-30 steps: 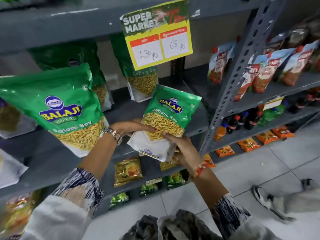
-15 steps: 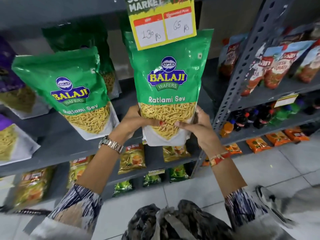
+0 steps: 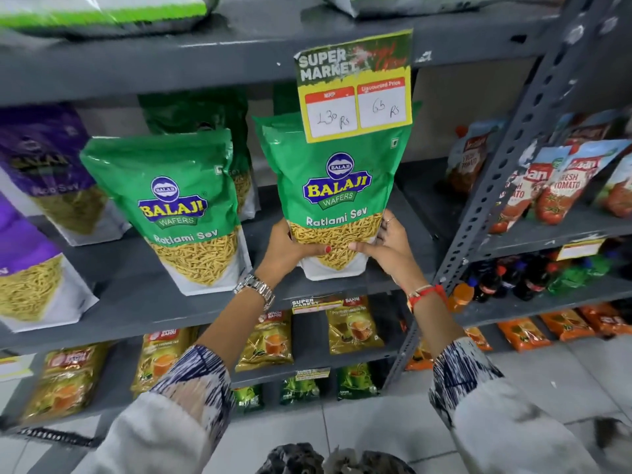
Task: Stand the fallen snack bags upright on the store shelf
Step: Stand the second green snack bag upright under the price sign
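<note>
While both hands clasp its lower part, the green snack bag (image 3: 337,186) stands upright on the grey shelf (image 3: 136,295), its white base at the shelf board near the front edge; whether the base bears fully on the board cannot be told. It is a tall glossy pouch reading "Balaji Wafers, Ratlami Sev", green above, with a clear window of thin yellow strands and a white band at the bottom. Its top corner is tucked behind the yellow price sign (image 3: 355,87), which hangs from the shelf above. The left hand (image 3: 287,248) wraps the pouch's left edge with the thumb laid across the window, and the right hand (image 3: 390,249) closes on the right edge in the same way, so the bag is held between them.

Just beside it to the left stands a second green bag (image 3: 178,206) of the same kind, leaning slightly, with another green one behind it. Further left are purple bags (image 3: 44,172), also upright. A slotted metal upright (image 3: 506,172) divides this bay from the next, where tomato sauce pouches (image 3: 561,186) stand, with drink bottles (image 3: 513,278) a tier lower. Golden tea packets (image 3: 352,328) fill the tier under the hands. Pale floor tiles (image 3: 376,425) lie below. A metal watch (image 3: 254,290) sits on the left wrist, a red thread band (image 3: 425,295) on the right.
</note>
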`<state>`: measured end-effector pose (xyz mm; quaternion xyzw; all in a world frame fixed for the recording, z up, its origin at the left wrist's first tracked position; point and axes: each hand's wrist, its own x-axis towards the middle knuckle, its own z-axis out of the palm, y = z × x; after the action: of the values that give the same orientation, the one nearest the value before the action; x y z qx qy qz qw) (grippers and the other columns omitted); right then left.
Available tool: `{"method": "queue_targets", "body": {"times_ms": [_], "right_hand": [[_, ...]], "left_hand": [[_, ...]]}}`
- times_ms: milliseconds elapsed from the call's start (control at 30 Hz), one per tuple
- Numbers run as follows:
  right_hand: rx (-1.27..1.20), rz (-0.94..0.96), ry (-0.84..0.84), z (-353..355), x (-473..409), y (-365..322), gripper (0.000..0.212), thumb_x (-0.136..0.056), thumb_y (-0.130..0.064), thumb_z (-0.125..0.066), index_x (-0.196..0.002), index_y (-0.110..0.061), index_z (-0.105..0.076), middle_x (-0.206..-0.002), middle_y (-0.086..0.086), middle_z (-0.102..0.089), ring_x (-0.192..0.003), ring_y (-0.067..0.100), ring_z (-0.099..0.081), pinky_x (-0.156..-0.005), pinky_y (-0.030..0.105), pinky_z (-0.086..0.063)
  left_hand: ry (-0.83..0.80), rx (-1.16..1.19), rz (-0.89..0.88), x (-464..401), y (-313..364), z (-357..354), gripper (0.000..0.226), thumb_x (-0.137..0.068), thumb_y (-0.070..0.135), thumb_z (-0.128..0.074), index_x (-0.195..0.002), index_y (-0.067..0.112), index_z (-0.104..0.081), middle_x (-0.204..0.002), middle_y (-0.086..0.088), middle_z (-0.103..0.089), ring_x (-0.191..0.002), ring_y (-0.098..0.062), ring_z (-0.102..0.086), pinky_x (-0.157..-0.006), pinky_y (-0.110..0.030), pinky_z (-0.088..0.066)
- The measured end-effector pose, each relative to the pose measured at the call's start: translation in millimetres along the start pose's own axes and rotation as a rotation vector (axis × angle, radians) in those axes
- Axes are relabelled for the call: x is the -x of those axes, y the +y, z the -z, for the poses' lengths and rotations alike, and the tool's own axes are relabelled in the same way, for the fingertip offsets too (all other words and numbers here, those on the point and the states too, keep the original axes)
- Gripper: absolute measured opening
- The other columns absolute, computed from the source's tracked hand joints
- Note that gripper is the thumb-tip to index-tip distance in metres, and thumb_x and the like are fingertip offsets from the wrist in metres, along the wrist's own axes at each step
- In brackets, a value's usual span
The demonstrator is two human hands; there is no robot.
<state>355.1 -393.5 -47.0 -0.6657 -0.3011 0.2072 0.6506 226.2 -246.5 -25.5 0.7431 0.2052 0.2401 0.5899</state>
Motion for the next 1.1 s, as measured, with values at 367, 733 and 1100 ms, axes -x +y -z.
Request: {"method": "queue_targets", "body": {"times_ms": [367, 733, 1100], "right_hand": [[0.067, -0.120, -0.087, -1.7, 0.3, 21.3, 0.090, -0.067, -0.010, -0.083, -0.139, -0.024, -0.031, -0.135, -0.002, -0.051, -0.128, 0.016, -0.046, -0.110, 0.038, -0.038], [0.026, -0.120, -0.031, -0.9, -2.0, 24.0, 0.092, -0.068, 0.001, -0.080, -0.140, -0.016, -0.026, -0.121, -0.006, -0.053, -0.111, 0.004, -0.051, -0.102, 0.028, -0.041], [0.007, -0.098, 0.083, 4.1, 4.4, 28.3, 0.104, -0.066, -0.007, -0.083, -0.146, -0.019, -0.018, -0.139, -0.002, -0.041, -0.126, 0.010, -0.039, -0.108, 0.033, -0.036]], "left_hand": [[-0.069, 0.053, 0.088, -1.4, -31.0, 5.5, 0.086, -0.063, 0.009, -0.080, -0.134, 0.012, -0.031, -0.133, -0.007, -0.052, -0.120, -0.017, -0.051, -0.100, -0.033, -0.045], [-0.158, 0.043, 0.078, -4.1, -38.7, -17.3, 0.104, -0.054, 0.052, -0.078, -0.138, 0.016, -0.026, -0.136, -0.004, -0.049, -0.122, -0.011, -0.050, -0.102, -0.029, -0.043], [-0.097, -0.084, -0.005, -1.6, -34.0, -32.4, 0.077, -0.073, 0.015, -0.073, -0.135, 0.011, -0.029, -0.133, -0.004, -0.046, -0.123, -0.012, -0.043, -0.110, -0.037, -0.035]]}}
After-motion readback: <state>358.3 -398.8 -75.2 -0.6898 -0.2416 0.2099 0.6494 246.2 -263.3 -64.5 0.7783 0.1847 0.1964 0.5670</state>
